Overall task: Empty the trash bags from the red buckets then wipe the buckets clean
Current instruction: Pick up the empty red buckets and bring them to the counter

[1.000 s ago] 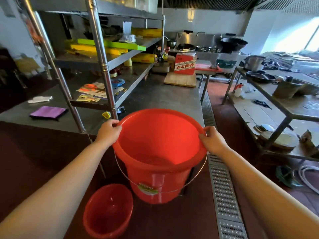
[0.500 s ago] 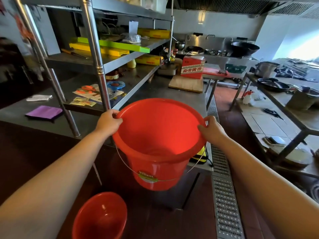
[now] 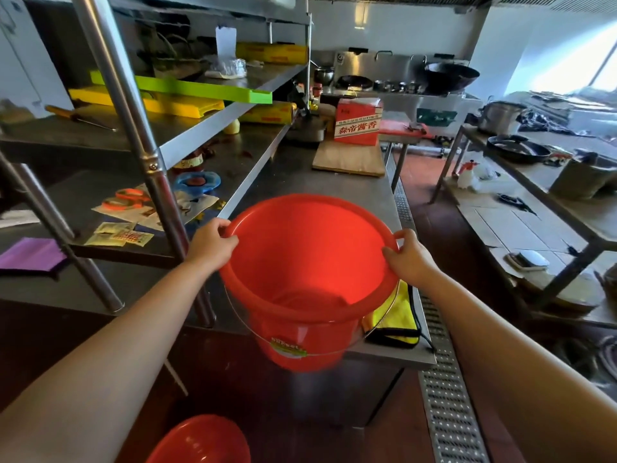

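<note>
Red bucket [image 3: 310, 272] at frame centre, no bag inside, over bench [image 3: 334, 185] edge. Left hand [image 3: 213, 240] and right hand [image 3: 409, 259] each have a curled grip on its rim. Wiping looks undone; yellow cloth [image 3: 395, 315] lies just right, second bucket [image 3: 200, 442] at bottom.

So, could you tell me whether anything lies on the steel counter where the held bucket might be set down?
Yes. A yellow cloth lies on the steel counter at its near right corner, partly hidden behind the red bucket. The counter beyond looks bare up to the wooden board.

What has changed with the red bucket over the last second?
The red bucket has been lifted from near the floor to the steel counter's edge, uncovering a yellow cloth. Left hand and right hand still grip its rim. The second bucket stays below.
</note>
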`<state>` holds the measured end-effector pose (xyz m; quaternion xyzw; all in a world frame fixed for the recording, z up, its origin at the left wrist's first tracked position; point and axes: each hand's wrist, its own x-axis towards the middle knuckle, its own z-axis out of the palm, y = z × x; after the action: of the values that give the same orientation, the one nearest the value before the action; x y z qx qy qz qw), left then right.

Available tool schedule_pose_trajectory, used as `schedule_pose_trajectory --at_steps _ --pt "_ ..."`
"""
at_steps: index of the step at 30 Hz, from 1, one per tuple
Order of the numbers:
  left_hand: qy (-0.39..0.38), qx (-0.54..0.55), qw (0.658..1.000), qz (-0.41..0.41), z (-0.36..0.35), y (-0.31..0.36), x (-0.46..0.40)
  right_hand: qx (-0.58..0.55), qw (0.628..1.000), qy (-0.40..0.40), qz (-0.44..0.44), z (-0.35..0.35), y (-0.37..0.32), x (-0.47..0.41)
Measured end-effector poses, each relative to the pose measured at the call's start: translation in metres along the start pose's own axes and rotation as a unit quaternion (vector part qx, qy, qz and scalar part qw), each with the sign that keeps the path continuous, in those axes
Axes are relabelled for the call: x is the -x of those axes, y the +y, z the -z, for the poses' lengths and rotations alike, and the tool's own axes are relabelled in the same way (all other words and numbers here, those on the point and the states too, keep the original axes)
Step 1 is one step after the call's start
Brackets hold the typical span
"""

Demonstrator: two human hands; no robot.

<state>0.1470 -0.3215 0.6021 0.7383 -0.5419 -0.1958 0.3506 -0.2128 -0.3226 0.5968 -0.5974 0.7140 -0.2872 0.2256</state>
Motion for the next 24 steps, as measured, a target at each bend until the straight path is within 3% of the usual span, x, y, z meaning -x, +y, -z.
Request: schedule_pose_trajectory --at_steps 13,20,24 --pt "0.012 -0.015 1.000 -0.016 -0.024 0.007 -0.047 -0.040 0.998 0.040 -0.014 -0.010 -0.002 -0.047" --pt "0.062 -0.215 0.965 -0.140 -0.026 0.014 -0.048 -0.119 0.992 0.047 -0.009 -0.020 0.011 -0.053" --pt "0.045 -0.274 0.940 -0.201 -0.028 0.023 -0.048 -0.150 0.988 0.035 0.004 -0.021 0.018 -0.060"
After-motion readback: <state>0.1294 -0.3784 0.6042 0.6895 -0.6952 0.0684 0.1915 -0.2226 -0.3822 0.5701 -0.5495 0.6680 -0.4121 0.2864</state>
